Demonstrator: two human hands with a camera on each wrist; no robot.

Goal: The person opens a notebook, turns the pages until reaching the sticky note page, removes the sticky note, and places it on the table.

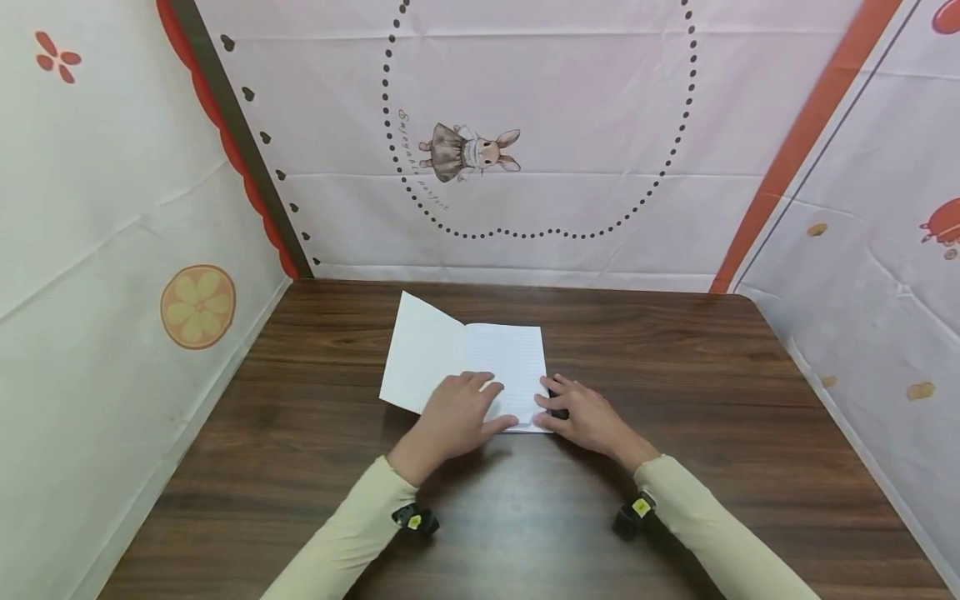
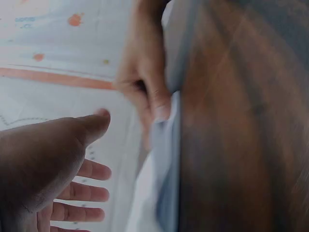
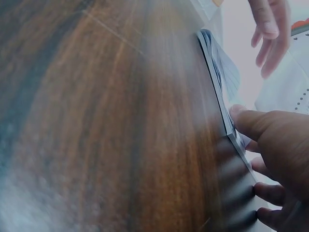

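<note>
An open notebook [image 1: 506, 358] lies on the table, its blank cover side [image 1: 423, 350] tilted up on the left and a lined page on the right. My left hand [image 1: 461, 412] is over the lower part of the page with its fingers spread. In the left wrist view the left hand [image 2: 53, 164] has straight fingers and nothing between them. At the lower right corner my right hand [image 1: 588, 417] holds the notebook's edge. In the right wrist view the thumb [image 3: 248, 121] of the right hand presses the page edges, which bulge slightly apart; the fingertips are partly hidden.
The dark wood-grain table [image 1: 660, 358] extends around the notebook. Printed cloth walls [image 1: 570, 100] stand behind it and on both sides. Each sleeved wrist wears a small black device [image 1: 416, 520].
</note>
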